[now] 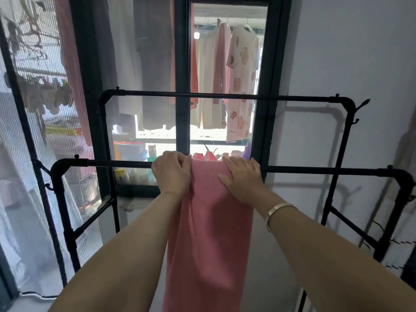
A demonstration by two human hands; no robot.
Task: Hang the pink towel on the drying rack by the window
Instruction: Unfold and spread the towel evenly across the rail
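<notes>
A black drying rack (pixel 94 163) stands before a dark-framed window (pixel 182 86) and white wall (pixel 351 52). The pink towel (pixel 209 221) drapes over its near bar. The left hand (pixel 172 174) curls over the towel's edge; the right hand (pixel 242 176) presses flat. The towel's lower end is cut off.

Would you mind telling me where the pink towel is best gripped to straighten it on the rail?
Pinch the pink towel at its two side edges just below the near rail, coming from the front; it hangs free there, and its top fold lies tight over the bar.
</notes>
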